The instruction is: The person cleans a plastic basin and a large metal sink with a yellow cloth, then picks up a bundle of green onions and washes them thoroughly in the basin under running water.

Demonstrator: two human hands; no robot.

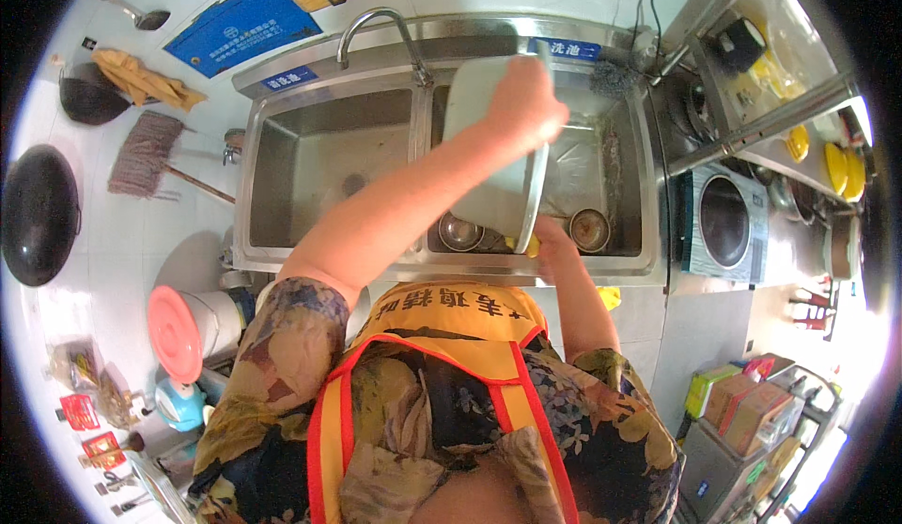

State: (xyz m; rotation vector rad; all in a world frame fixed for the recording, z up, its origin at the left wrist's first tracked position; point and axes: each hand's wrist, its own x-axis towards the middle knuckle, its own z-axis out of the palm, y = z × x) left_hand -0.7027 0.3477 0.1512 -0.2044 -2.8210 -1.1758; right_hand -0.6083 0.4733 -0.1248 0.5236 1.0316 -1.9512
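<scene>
A white plastic tub (pixel 486 193) is tilted on its side over the right sink basin (pixel 627 193). My left hand (pixel 528 101) is closed on its far rim, the forearm crossing in front of the tub. At the tub's near end, low over the basin, is my right hand (pixel 553 238), blurred and with its fingers partly hidden. A yellow piece (pixel 533 246), perhaps a cloth or sponge, shows by those fingers and the rim; its hold is unclear. Two round metal bowls or ladle heads lie in the basin, one left (pixel 461 233) and one right (pixel 589 230).
A curved faucet (pixel 384 13) rises behind the divider beside the left basin (pixel 331 150). Steel wool (pixel 613 76) sits at the back right corner. To the right are a steel shelf post (pixel 761 129) and a round black pan (pixel 724 212). A pink-lidded bucket (pixel 173 334) stands at left.
</scene>
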